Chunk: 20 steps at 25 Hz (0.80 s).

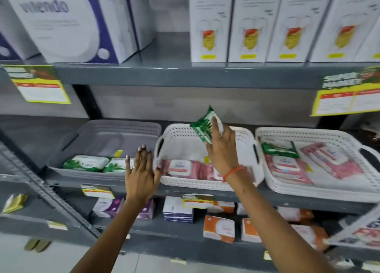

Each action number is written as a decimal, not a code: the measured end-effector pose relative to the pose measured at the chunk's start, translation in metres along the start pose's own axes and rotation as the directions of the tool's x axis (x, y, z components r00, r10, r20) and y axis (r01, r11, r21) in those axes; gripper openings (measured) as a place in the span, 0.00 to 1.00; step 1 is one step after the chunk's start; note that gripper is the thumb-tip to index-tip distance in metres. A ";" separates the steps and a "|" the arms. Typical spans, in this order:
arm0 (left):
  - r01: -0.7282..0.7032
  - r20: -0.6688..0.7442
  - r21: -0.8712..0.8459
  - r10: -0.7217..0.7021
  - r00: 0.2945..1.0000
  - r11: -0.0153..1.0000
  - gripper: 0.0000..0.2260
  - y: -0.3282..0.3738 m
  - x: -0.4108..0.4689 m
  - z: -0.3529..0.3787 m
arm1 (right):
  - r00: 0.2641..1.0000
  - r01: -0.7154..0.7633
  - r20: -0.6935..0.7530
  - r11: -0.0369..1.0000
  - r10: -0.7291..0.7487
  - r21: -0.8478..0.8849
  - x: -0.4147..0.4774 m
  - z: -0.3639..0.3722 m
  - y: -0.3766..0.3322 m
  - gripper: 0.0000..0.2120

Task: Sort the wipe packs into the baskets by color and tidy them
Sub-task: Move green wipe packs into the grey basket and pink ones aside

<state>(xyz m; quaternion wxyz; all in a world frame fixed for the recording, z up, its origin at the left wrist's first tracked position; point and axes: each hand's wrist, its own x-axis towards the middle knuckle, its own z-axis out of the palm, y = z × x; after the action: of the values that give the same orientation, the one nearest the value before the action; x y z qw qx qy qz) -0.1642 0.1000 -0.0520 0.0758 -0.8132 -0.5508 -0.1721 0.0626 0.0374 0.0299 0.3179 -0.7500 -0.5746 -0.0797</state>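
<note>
Three baskets stand side by side on the middle shelf. The grey basket (107, 129) on the left holds green wipe packs (86, 162). The middle white basket (181, 131) holds pink wipe packs (181, 168). In the right white basket (320, 137) a green pack (279, 149) lies on several pink packs (320, 164). My right hand (223, 149) holds a green wipe pack (203, 127) tilted above the middle basket. My left hand (140, 174) is open with fingers spread, in front of the gap between the grey and middle baskets.
White boxes (246, 24) line the upper shelf. Small purple, blue and orange boxes (219, 228) fill the shelf below. Yellow price tags (39, 83) hang from the shelf edges. A slanted grey rack post (41, 182) crosses the left side.
</note>
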 end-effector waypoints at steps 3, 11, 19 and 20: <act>0.079 0.022 0.014 -0.079 0.997 0.997 0.33 -0.051 0.001 -0.002 | 0.982 0.167 0.082 0.983 -0.173 0.077 0.014 0.042 -0.062 0.35; 0.388 -0.003 -0.078 -0.389 0.921 0.918 0.34 -0.192 0.000 -0.008 | 0.815 0.411 0.389 0.902 -0.430 0.135 0.049 0.157 -0.216 0.33; 0.378 -0.014 -0.092 -0.381 0.925 0.921 0.35 -0.189 0.000 -0.001 | 0.412 0.370 0.811 0.889 -0.416 0.268 0.061 0.206 -0.261 0.33; 0.363 -0.006 -0.085 -0.365 0.931 0.928 0.35 -0.187 0.001 -0.003 | 0.405 0.353 0.804 0.885 -0.436 0.303 0.061 0.196 -0.257 0.29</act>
<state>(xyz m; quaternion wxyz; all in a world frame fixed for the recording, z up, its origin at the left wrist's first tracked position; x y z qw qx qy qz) -0.3368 0.1712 -0.0618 0.0148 -0.6974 -0.6836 -0.2147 -0.2001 0.2335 0.0048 -0.0036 -0.5182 -0.8174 0.2517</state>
